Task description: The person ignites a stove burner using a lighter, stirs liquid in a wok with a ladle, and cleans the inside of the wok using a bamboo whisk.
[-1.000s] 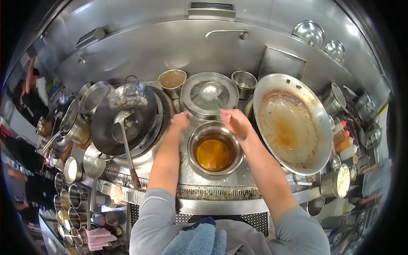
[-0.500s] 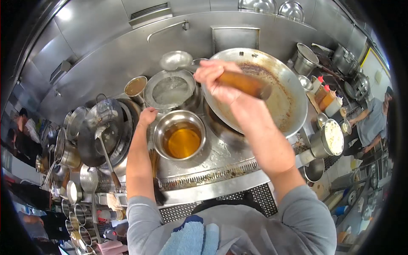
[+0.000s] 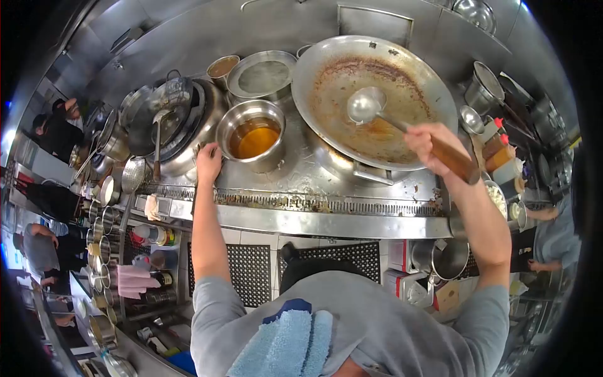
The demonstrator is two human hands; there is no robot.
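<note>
My right hand (image 3: pixel 433 144) is closed around the wooden handle of a long ladle (image 3: pixel 366 107). The ladle's metal bowl is low in the large, wide wok (image 3: pixel 433 91), over a thin, brownish liquid with dark residue round the sides. My left hand (image 3: pixel 208 163) is curled, fingers together, beside a steel pot (image 3: pixel 281 129) holding amber liquid. Whatever may be in that hand is hidden. Left of it, a dark wok (image 3: pixel 135 125) carries a second ladle (image 3: pixel 158 141).
Behind the steel pot stand a wide pan of cloudy liquid (image 3: pixel 264 76) and a smaller pot of brown sauce (image 3: pixel 223 66). Squeeze bottles (image 3: pixel 499 157) line the right side. A slotted drain (image 3: pixel 326 205) runs along the stove's front. Another person (image 3: pixel 556 235) is at far right.
My right hand has swung down and right, and the ladle's bowl is now inside the large wok. My left hand has moved slightly left relative to the steel pot. The view has tilted downward.
</note>
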